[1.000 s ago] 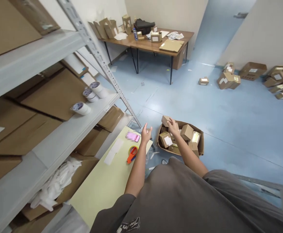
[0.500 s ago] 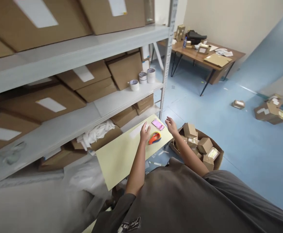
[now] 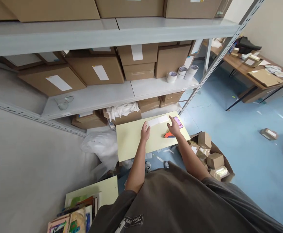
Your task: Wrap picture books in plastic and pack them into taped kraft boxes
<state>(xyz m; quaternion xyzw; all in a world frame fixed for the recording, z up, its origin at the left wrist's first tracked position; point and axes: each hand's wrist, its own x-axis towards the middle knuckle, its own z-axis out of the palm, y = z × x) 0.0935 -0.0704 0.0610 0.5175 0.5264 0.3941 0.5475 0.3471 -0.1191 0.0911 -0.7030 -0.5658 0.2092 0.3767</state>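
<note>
On a pale yellow tabletop [image 3: 129, 139] lies a long white strip [image 3: 157, 120], paper-like, between my two hands. My left hand [image 3: 145, 132] is at the strip's left end, thumb apart from the fingers, nothing visible in it. My right hand [image 3: 174, 127] reaches over the strip's right end with index finger and thumb spread. Whether either hand touches the strip I cannot tell. Beside my right hand is an orange and blue tape dispenser [image 3: 169, 134], partly hidden by it. A phone with a pink screen [image 3: 178, 122] rests just beyond that hand.
Metal shelving [image 3: 153, 90] with cardboard boxes and white tape rolls [image 3: 172, 76] stands behind the table. An open carton [image 3: 228, 166] of small boxes sits at right on the floor. Lower left are books [image 3: 78, 216]; a clear plastic bag [image 3: 101, 145] hangs beside the table.
My view has turned left, bringing the books and wall into sight. My hands have come to the white strip's ends; the right hand has moved left, over the tape dispenser's side.
</note>
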